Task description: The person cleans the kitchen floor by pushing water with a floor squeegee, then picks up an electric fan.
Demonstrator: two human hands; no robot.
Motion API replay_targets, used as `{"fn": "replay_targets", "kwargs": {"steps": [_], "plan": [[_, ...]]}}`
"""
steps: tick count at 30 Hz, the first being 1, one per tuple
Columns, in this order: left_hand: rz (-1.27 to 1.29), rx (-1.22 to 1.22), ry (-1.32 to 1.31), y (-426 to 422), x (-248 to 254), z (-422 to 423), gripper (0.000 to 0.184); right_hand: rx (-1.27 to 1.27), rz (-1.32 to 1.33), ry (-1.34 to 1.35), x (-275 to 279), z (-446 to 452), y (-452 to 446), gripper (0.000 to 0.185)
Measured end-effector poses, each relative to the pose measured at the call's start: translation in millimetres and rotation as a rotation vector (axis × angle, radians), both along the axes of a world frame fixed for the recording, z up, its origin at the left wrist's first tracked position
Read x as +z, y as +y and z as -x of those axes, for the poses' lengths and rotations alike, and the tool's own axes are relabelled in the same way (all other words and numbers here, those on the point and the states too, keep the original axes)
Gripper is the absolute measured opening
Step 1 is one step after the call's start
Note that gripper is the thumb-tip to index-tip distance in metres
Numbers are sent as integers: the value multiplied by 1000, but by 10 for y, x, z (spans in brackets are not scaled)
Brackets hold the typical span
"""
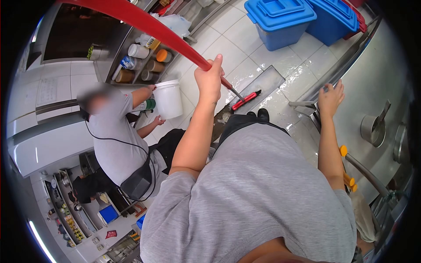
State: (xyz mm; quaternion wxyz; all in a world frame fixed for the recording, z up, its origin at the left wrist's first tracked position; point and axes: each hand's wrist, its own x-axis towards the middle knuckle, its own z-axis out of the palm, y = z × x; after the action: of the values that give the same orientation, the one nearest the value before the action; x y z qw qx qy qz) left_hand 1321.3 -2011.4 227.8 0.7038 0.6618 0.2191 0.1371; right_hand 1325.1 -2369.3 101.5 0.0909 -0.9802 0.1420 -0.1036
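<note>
My left hand (209, 82) is wrapped around the red pole (175, 37) of a floor brush. The brush's red head (244, 101), with dark bristles showing at one end, rests on a grey metal drain cover (268, 82) in the floor. Beside that cover, a dark drain channel (220, 120) with debris lies partly hidden by my body. My right hand (331, 100) is at the near edge of a steel counter (351, 87), fingers apart and holding nothing; whether it presses on the metal I cannot tell.
To my left a co-worker (118, 136) holds a white bucket (169, 98) with both hands. Wet floor tiles (289, 65) surround the drain. Blue lidded bins (280, 22) stand ahead. A pot (372, 130) sits on the counter; shelves with jars (144, 59) stand front left.
</note>
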Motion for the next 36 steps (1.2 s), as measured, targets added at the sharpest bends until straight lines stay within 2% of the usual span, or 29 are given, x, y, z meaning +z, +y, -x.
{"fn": "replay_targets", "kwargs": {"steps": [14,20,30,36], "plan": [[40,-77,46,-55,122,-70,41,-2,-14,-1,231,56,84,23],[71,-93,40,-162,80,-113,42,-7,-25,11,193,47,67,24],[97,-97,17,-383,-311,-246,37,-1,-56,19,-133,-71,-125,24],[88,-110,-1,-391,-204,-203,43,-18,-132,3,34,-30,-135,23]]}}
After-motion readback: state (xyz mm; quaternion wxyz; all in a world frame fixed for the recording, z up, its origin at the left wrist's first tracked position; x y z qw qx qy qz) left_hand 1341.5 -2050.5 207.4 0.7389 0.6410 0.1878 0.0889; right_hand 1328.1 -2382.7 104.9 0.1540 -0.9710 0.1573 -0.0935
